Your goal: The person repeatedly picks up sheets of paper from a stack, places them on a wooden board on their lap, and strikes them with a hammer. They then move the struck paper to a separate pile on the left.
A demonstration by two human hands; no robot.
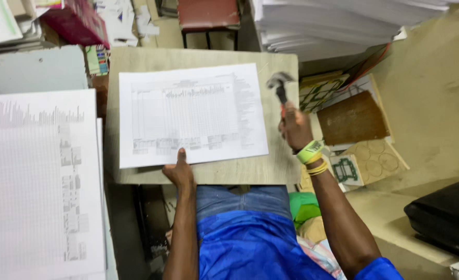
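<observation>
We are pressing our left hand (179, 169) flat, fingers together, on the near edge of the printed sheet (192, 114) to keep it from shifting on the small wooden table (278, 150). Our right hand (294, 127) is gripping a hammer (279, 86), fingers curled around its handle, raised over the table's right edge.

A red stool (207, 14) stands beyond the counter (136, 59); beside it rises a white paper stack (333, 26).
</observation>
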